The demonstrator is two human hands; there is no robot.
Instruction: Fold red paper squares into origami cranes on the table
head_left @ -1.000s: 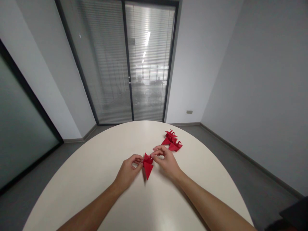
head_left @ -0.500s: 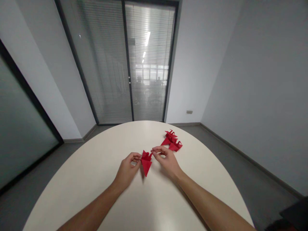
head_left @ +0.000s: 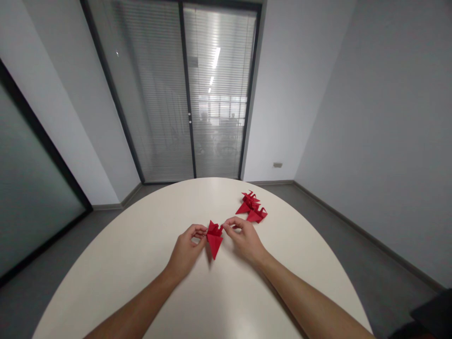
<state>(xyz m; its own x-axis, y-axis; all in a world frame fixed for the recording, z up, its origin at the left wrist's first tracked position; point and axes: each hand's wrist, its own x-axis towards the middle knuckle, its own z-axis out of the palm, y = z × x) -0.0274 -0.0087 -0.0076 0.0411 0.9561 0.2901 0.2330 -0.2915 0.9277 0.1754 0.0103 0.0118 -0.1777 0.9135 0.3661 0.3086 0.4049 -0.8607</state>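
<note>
A red folded paper crane (head_left: 214,239) is held between my two hands just above the table, one wing pointing down toward me. My left hand (head_left: 189,244) pinches its left end between thumb and fingers. On the other side, my right hand (head_left: 243,235) has thumb and index finger closed on the narrow tip at its right end. Beyond my right hand, several more red paper cranes (head_left: 251,205) lie bunched together on the tabletop.
The round white table (head_left: 148,268) fills the lower view, with its curved far edge near a glass door (head_left: 219,94) with blinds. Plain walls (head_left: 381,117) stand left and right. A dark object (head_left: 432,313) shows at the lower right, partly cut off.
Almost nothing differs. The fingers of my right hand have shifted very slightly at the crane's right tip; my left hand keeps its place.
</note>
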